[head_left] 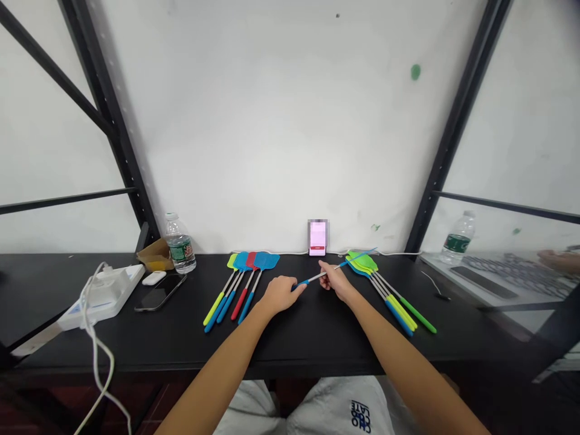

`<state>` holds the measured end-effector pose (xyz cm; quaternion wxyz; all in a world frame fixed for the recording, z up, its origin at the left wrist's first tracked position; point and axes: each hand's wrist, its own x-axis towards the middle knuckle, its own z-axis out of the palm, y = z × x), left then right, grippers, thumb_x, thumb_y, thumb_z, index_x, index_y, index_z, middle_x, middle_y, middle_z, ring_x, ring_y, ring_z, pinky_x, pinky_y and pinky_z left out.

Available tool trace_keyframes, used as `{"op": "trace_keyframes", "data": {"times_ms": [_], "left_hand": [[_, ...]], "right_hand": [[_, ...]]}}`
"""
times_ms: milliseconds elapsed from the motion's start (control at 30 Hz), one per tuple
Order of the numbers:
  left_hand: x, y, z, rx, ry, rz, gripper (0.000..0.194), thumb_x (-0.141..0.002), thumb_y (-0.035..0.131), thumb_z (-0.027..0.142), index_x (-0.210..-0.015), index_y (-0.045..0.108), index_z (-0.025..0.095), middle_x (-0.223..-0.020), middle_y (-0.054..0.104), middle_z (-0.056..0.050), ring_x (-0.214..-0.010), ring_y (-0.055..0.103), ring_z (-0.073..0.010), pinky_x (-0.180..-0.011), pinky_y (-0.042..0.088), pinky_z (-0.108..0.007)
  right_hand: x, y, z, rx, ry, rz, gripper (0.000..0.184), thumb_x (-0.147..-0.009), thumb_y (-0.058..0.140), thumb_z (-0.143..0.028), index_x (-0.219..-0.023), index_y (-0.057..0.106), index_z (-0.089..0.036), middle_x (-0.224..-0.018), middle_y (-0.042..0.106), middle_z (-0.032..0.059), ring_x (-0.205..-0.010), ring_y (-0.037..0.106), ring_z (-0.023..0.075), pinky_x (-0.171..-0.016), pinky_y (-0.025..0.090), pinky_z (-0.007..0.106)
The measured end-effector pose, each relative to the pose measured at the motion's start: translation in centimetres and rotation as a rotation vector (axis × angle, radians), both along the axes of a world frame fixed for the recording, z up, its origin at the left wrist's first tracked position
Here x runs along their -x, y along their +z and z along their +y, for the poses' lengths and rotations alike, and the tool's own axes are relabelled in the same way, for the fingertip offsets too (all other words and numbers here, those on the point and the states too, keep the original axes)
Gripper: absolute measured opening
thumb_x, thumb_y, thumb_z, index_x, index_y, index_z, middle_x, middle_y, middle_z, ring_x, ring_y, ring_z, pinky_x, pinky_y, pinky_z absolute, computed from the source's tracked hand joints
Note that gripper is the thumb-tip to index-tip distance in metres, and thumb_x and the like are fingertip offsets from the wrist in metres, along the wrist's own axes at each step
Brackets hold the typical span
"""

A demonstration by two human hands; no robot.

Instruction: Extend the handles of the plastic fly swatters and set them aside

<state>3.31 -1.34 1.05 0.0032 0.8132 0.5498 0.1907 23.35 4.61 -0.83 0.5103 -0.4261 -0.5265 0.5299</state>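
Note:
A blue fly swatter (316, 278) with a metal shaft is held nearly level above the middle of the black table. My left hand (281, 294) is closed around its blue handle. Farther along, my right hand (333, 280) pinches the metal shaft near the head, which is seen edge-on and points to the right. Left of my hands lies a fanned row of fly swatters (249, 289) in yellow-green, blue and red. To the right, green, yellow-green and blue fly swatters (385, 284) lie overlapping, with their handles toward me.
A lit phone (318, 238) leans against the white wall. At left are a water bottle (180, 244), a cardboard box (156, 255), a dark phone (161, 293), a white case (154, 278) and a power strip (104, 293) with cables. Another bottle (458, 237) stands at right, beyond the black frame post (446, 145).

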Motion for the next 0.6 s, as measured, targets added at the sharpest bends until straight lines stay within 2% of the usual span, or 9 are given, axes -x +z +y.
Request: {"op": "trace_keyframes", "data": {"times_ms": [200,333,600], "left_hand": [[-0.5,0.04,-0.4,0.011,-0.02,-0.008,0.063,-0.093,0.027,0.063,-0.065,0.061,0.019,-0.068,0.065,-0.006,-0.068,0.059,-0.0184,-0.058,0.027,-0.028],[-0.71,-0.12,-0.48,0.01,-0.026,-0.043,0.058,-0.093,0.031,0.063,-0.069,0.06,0.019,-0.068,0.064,-0.005,-0.067,0.058,-0.0176,-0.057,0.025,-0.027],[-0.85,-0.35,-0.31,-0.042,-0.031,-0.105,0.043,-0.094,0.037,0.055,-0.08,0.06,0.022,-0.073,0.065,-0.003,-0.071,0.059,-0.0172,-0.06,0.028,-0.026]], "right_hand": [[-0.14,-0.36,0.17,-0.081,0.024,-0.158,0.057,-0.086,0.05,-0.061,-0.049,0.043,-0.018,-0.042,0.046,-0.0002,-0.035,0.045,0.0091,-0.036,0.027,0.02],[-0.2,-0.46,0.25,-0.102,0.069,-0.231,0.061,-0.086,0.046,-0.065,-0.048,0.047,-0.017,-0.045,0.05,0.0017,-0.036,0.048,0.0092,-0.036,0.029,0.021],[-0.27,0.03,-0.11,-0.091,0.064,-0.243,0.063,-0.087,0.045,-0.065,-0.048,0.049,-0.016,-0.044,0.049,0.0014,-0.036,0.047,0.0087,-0.035,0.028,0.02]]}}
